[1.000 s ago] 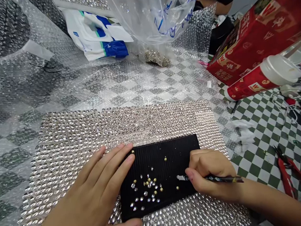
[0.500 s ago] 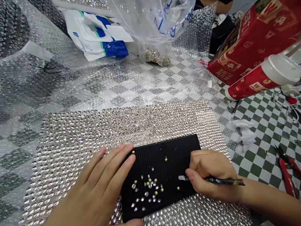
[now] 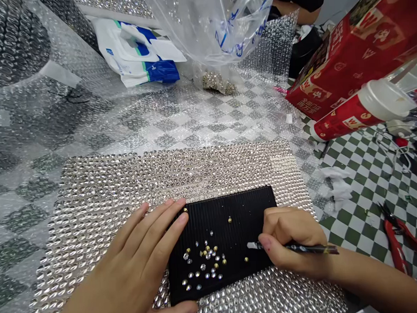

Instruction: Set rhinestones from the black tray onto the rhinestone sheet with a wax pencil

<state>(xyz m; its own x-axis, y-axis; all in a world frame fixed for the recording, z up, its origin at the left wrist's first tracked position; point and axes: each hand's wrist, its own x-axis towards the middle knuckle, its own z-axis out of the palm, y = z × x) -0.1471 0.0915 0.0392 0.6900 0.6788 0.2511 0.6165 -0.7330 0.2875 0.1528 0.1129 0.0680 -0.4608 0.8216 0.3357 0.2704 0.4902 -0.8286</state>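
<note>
A black ridged tray [image 3: 238, 237] lies on a sheet of shiny rhinestones [image 3: 103, 183]. Loose rhinestones [image 3: 203, 267], some clear side up and some gold side up, are scattered mostly over its left half. My left hand [image 3: 140, 254] rests with fingers stretched out over the tray's left edge, the thumb at its lower left corner. At the tray's right side, my right hand [image 3: 293, 231] is closed around a dark pen-like stick [image 3: 309, 249] with a pale tip. That tip points left, over or on the tray; contact cannot be made out.
Bubble wrap [image 3: 26, 122] covers the left and back of the checkered table. Behind are a wet-wipes pack [image 3: 133, 54] and a clear plastic bag [image 3: 211, 28]. To the right stand a red box [image 3: 355, 51], a tilted red cup [image 3: 344, 117] and red-handled pliers [image 3: 396, 241].
The view has shifted very slightly. Both hands, the stick and the loose rhinestones keep nearly the same places on the tray.
</note>
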